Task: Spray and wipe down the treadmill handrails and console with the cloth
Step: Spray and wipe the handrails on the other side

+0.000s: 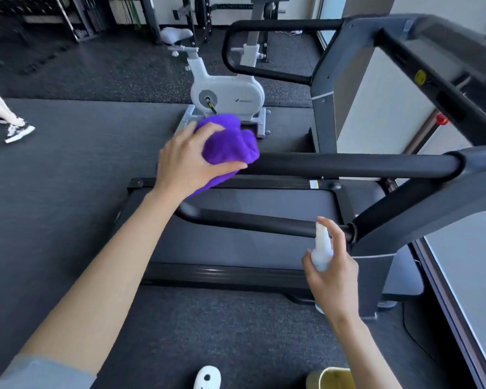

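- The left hand [190, 161] gripped the bunched cloth [229, 144], pressing it on the far rail's [354, 165] free end.
- The right hand [333, 276] clasped the bottle [321, 249] upright, just before the near rail [253, 221].

left hand [188, 161]: arm outstretched, fingers clenched | right hand [334, 276]: raised, fingers seemingly curled closed

cloth [229, 144]: fuzzy purple fabric
handrail [348, 165]: matt black foam
bottle [321, 248]: translucent plastic
floor [68, 192]: speckled rubber
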A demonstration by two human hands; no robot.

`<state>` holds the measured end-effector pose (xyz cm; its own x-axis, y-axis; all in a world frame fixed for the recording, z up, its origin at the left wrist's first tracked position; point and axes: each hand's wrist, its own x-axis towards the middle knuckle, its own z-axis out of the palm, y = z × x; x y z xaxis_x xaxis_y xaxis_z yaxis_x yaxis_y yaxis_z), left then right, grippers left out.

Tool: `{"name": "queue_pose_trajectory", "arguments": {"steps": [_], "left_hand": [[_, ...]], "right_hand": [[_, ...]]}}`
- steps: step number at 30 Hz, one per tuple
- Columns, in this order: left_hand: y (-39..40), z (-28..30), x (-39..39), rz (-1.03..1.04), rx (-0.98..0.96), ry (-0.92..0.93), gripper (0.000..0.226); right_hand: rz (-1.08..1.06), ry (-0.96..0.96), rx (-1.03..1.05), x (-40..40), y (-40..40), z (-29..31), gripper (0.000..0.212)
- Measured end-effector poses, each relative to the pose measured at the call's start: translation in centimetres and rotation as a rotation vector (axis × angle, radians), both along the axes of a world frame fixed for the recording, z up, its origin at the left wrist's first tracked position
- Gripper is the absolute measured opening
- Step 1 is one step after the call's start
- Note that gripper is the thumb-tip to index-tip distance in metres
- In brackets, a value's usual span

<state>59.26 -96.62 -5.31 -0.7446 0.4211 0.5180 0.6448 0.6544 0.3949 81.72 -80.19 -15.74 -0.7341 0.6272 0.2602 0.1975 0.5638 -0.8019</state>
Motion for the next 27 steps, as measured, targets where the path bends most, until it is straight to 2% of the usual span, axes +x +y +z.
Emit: {"name": "queue_pose_trajectory", "arguments": {"steps": [3,6,8,10,15,19,23,27], "left_hand": [[-3.0,-2.6,1.3,0.222,0.441,-0.167,0.068],[-3.1,-5.4,5.3,0.432,0.932,-0.267,0.045],[-0.8,-6.2,7.6,0.479,1.242,-0.487,0.04],[1.9,-6.6,8.6,0.486,1.44,-0.714,0.051],[7.4,-3.3,6.9,0.459,1.689,-0.878,0.082],[9.6,-1.9,4.7,0.567,1.821,-0.944,0.103],[10.2,-3.1,4.4,0.52,1.857,-0.973,0.103],[13.6,-3.2,6.2,0.41,1.843,-1.018,0.086]], "right_hand": [[-0.005,-0.005,-0.002,0.6,0.0,-0.2,0.065],[-0.006,-0.035,-0.01,1.0,0.0,-0.5,0.064],[0.003,-0.047,0.001,1.2,0.1,-0.5,0.064],[0.004,-0.054,0.01,1.3,0.5,-0.4,0.065],[-0.001,-0.047,0.017,1.9,1.8,-0.1,0.066],[-0.003,-0.036,0.008,2.8,2.6,-0.5,0.065],[-0.014,-0.038,-0.008,3.5,3.4,-0.9,0.065],[-0.042,-0.019,-0.004,3.9,4.4,-0.8,0.064]]}}
